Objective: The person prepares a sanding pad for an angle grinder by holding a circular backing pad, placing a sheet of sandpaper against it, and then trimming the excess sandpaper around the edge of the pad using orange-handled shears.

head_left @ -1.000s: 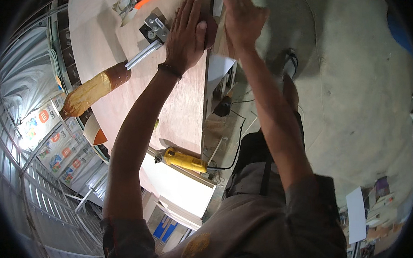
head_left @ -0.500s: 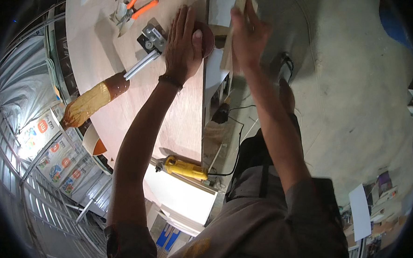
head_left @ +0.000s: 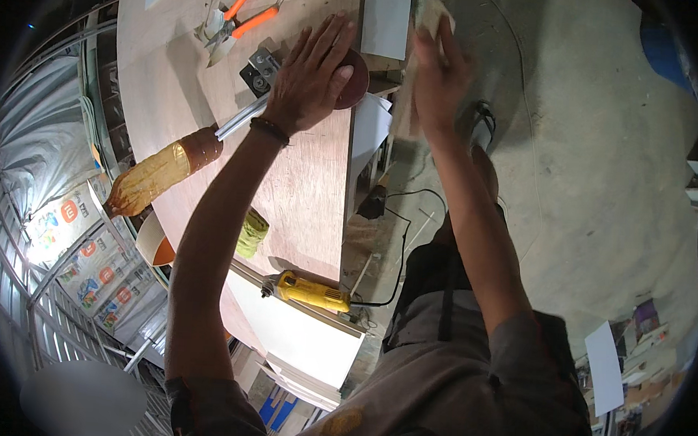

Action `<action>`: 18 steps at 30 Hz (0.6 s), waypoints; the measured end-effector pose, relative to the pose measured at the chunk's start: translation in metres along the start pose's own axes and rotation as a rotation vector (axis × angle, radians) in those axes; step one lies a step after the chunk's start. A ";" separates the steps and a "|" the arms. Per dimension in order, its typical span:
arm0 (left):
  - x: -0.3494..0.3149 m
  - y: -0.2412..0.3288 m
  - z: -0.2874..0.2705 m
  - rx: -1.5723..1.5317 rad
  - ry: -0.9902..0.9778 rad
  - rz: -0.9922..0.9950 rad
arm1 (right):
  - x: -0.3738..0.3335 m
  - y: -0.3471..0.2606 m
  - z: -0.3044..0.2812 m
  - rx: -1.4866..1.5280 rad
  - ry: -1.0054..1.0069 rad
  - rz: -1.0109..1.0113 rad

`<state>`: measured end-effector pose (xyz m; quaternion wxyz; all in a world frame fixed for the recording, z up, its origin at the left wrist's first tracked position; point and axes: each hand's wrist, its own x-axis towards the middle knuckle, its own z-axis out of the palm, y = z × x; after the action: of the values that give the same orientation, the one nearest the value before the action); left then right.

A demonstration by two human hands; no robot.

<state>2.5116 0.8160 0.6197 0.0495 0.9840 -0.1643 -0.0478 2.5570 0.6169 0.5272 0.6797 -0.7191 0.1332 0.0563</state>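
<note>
My left hand [head_left: 311,75] lies flat on the wooden tabletop [head_left: 295,184], fingers stretched out. Its thumb rests on a round dark-red disc, apparently a sanding disc [head_left: 351,80], at the table's right edge. Just left of the hand is a metal fitting [head_left: 259,73] with a silver bar [head_left: 242,118]. The bar reaches to an amber, bottle-shaped object [head_left: 162,169]. Beyond the edge, my right hand [head_left: 441,85] is closed around a pale strip of wood [head_left: 404,110]; motion smears both. Orange-handled snips [head_left: 231,30] lie farther up the table.
A yellow angle grinder [head_left: 314,290] with a black cord [head_left: 401,248] lies at the table's near edge. A green cloth [head_left: 252,233] sits beside my left forearm. White panels [head_left: 300,326] are stacked nearest me. Concrete floor [head_left: 595,191] spreads to the right.
The view has shifted slightly, and the green cloth shows beside my left forearm. My left hand stays flat by the disc. The right hand still holds the wood strip.
</note>
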 end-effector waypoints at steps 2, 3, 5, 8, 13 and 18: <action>0.002 -0.004 -0.005 -0.070 0.064 -0.008 | -0.034 -0.005 -0.026 -0.053 -0.043 0.071; 0.003 -0.001 -0.004 -0.133 0.139 -0.059 | -0.049 -0.007 -0.034 -0.090 -0.058 0.088; 0.002 0.008 0.002 -0.204 0.231 -0.185 | -0.073 -0.014 -0.040 -0.137 -0.102 0.052; 0.002 0.023 0.018 -0.226 0.266 -0.314 | -0.094 -0.028 -0.022 -0.191 -0.152 -0.100; 0.007 0.020 0.021 -0.239 0.206 -0.267 | -0.023 -0.018 0.024 -0.226 -0.136 -0.214; 0.005 0.023 0.020 -0.246 0.191 -0.292 | -0.019 -0.014 0.007 -0.267 -0.078 -0.072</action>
<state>2.5070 0.7908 0.6022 0.1773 0.9839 -0.0074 0.0195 2.5434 0.6268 0.5454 0.5844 -0.8046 0.0723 0.0769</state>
